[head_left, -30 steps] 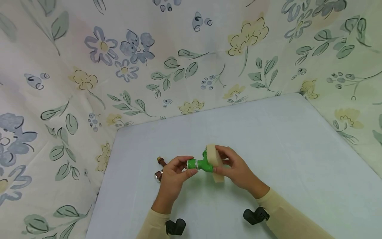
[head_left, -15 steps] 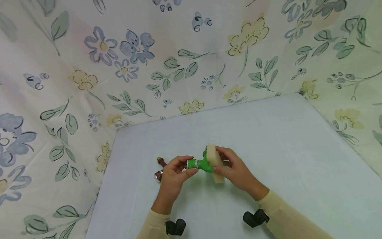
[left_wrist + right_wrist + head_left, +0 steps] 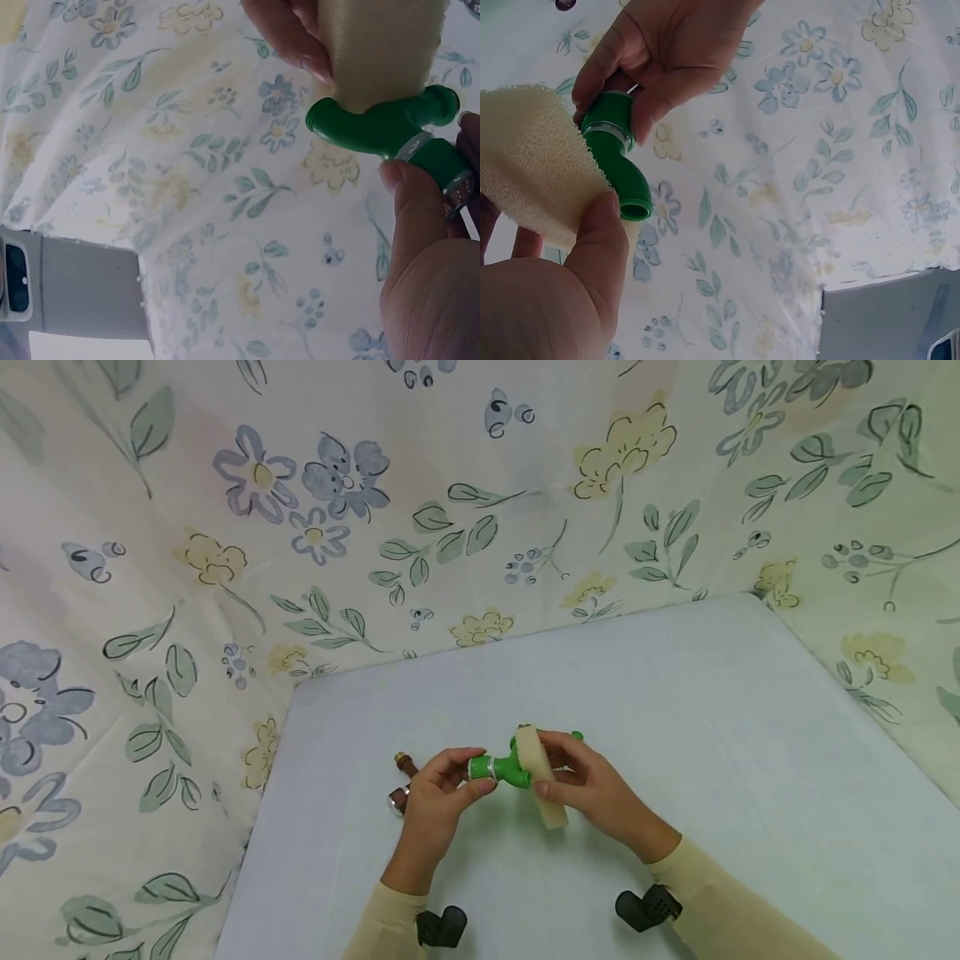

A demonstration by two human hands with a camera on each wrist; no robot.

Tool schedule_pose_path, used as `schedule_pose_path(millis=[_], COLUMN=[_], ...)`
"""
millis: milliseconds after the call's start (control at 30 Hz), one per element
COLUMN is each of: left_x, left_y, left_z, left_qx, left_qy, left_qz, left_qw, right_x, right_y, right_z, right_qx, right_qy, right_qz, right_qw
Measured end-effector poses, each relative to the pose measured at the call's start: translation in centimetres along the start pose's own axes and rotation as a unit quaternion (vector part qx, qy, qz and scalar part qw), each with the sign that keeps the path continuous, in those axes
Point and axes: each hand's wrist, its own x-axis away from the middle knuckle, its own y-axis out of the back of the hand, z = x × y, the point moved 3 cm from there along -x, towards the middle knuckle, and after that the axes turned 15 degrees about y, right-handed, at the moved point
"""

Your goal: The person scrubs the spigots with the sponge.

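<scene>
A green tap (image 3: 512, 769) with a silver ring and a curved spout is held above the table. My left hand (image 3: 437, 802) pinches its ringed end between thumb and fingers. My right hand (image 3: 597, 787) grips a thick, pale yellow sponge (image 3: 542, 777) pressed against the tap's body. In the left wrist view the sponge (image 3: 379, 52) lies in the fork between the tap's two branches (image 3: 375, 129). The right wrist view shows the spout's open mouth (image 3: 636, 210) beside my right thumb (image 3: 600, 240). The sponge hides part of the tap.
Behind my left hand lies a brown fitting with a brass tip (image 3: 406, 764) and a chrome end (image 3: 397, 802). The pale table (image 3: 675, 710) is bordered by a floral cloth (image 3: 420, 527). Black cameras sit on both wrists.
The sponge has slid slightly down along the tap and tilted, its lower end moving right. A green end now shows above my right hand. My left hand stays almost still.
</scene>
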Motion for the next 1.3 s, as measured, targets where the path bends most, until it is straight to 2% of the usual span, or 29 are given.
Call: schedule_pose_path(millis=[133,300,433,633,733,900,1100,1300], left_x=[-0.2,-0.4,-0.5,-0.3,-0.2,0.6,0.9,1.3], left_y=[0.0,0.2,0.0,-1.0,-1.6,-2.7,-2.8,-3.0], left_z=[0.1,0.3,0.6,1.3,1.4,-0.5,-0.4,-1.5], left_qx=[-0.003,-0.010,-0.021,-0.075,-0.083,-0.096,-0.103,-0.094], left_qy=[0.005,0.021,0.045,0.072,0.069,0.054,0.026,0.006], left_qz=[-0.015,-0.038,-0.019,0.012,0.022,0.020,0.035,0.066], left_qw=[0.9999,0.9990,0.9986,0.9945,0.9939,0.9937,0.9937,0.9934], right_x=[0.1,-0.2,-0.7,-1.2,-1.4,-1.4,-1.3,-1.2], right_y=[0.0,-0.5,-0.9,-1.8,-2.3,-2.5,-2.3,-1.6], right_z=[0.1,1.6,3.1,4.5,4.7,4.8,4.8,4.0], right_qx=[-0.022,-0.036,-0.028,-0.003,0.032,0.075,0.100,0.132], right_qy=[0.010,0.039,0.058,0.073,0.076,0.072,0.053,0.039], right_qz=[0.005,0.020,0.015,0.008,0.001,-0.019,-0.029,-0.038], right_qw=[1.000,0.998,0.998,0.997,0.997,0.994,0.993,0.990])
